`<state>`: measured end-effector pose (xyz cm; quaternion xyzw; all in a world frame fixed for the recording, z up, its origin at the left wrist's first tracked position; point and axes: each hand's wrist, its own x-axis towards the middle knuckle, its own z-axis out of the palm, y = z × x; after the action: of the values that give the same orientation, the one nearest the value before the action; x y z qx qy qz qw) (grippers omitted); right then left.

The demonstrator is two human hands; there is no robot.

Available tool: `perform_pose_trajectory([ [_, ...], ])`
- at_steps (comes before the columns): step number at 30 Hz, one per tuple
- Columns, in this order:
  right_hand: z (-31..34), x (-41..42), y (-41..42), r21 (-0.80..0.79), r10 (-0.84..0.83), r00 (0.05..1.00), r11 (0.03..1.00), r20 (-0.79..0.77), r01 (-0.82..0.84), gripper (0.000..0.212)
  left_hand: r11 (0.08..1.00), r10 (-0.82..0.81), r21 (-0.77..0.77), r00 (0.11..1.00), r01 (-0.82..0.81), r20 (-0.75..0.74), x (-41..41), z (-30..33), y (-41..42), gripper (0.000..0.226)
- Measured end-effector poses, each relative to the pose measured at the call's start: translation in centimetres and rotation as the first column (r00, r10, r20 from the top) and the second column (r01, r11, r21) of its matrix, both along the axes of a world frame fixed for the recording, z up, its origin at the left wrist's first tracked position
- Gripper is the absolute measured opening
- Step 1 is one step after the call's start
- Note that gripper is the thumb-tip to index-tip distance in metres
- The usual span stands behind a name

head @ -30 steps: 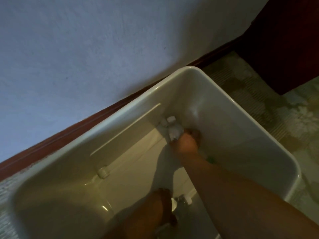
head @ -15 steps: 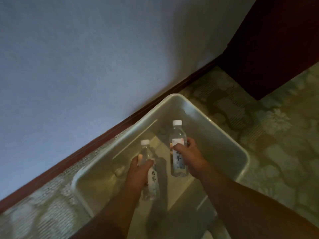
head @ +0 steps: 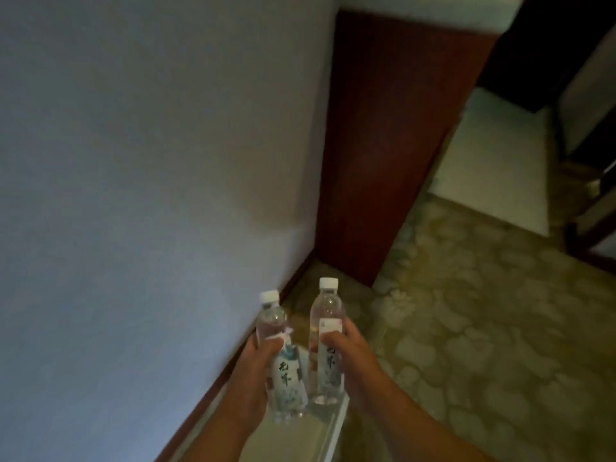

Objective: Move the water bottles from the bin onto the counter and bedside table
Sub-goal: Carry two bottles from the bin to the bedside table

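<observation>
Two clear plastic water bottles with white caps are held upright, side by side and just apart, above the near corner of a pale plastic bin (head: 336, 425). The left bottle (head: 283, 358) is wrapped at its label by the left hand (head: 256, 365); the right bottle (head: 326, 348) is gripped the same way by the right hand (head: 353, 358). A grey wall (head: 150, 161) stands at left, a dark red-brown wooden panel (head: 393, 128) beyond, patterned carpet (head: 483, 328) at right. No counter or bedside table is identified with certainty. A slip is judged possible if the thin, smooth bottles are squeezed loosely while carried, and a knock between them or against the panel edge could loosen either grasp.
</observation>
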<state>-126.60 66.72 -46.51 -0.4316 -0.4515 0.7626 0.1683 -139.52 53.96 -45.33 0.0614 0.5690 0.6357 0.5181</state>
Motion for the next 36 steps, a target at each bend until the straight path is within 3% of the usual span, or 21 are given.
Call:
perform_pose_trajectory([
  [4,11.5,4.2,0.7,0.106,-0.129,0.99,0.985,-0.064,0.136,0.055,0.975,-0.142,0.164,0.989,0.148,-0.049,2.9,11.7,2.8,0.048],
  [8,21.1,9.4,0.1,0.238,-0.252,0.959,0.931,-0.127,0.276,0.057,0.893,-0.327,0.269,0.932,0.36,-0.158,6.7,20.9,5.7,0.066],
  [16,33.6,25.5,-4.5,0.436,-0.479,0.857,0.741,-0.189,0.51,0.052,0.58,-0.631,0.357,0.681,0.732,-0.373,21.3,34.2,8.0,0.064],
  [21,37.9,38.1,-9.5,0.474,-0.655,0.712,0.559,-0.252,0.681,0.055,0.403,-0.71,0.384,0.549,0.831,-0.442,34.2,38.2,6.5,0.042],
  [26,41.0,52.1,-16.8,0.528,-0.786,0.556,0.361,-0.271,0.768,0.064,0.22,-0.768,0.364,0.39,0.905,-0.507,49.5,41.8,2.4,0.043],
  [32,44.2,70.5,-28.0,0.595,-0.917,0.308,0.104,-0.253,0.797,0.021,-0.029,-0.763,0.351,0.206,0.936,-0.612,69.7,44.5,-5.3,0.045],
  [36,45.8,81.5,-36.2,0.667,-0.969,0.158,-0.009,-0.19,0.745,0.042,-0.172,-0.778,0.388,0.117,0.905,-0.617,82.7,45.5,-11.5,0.043],
])
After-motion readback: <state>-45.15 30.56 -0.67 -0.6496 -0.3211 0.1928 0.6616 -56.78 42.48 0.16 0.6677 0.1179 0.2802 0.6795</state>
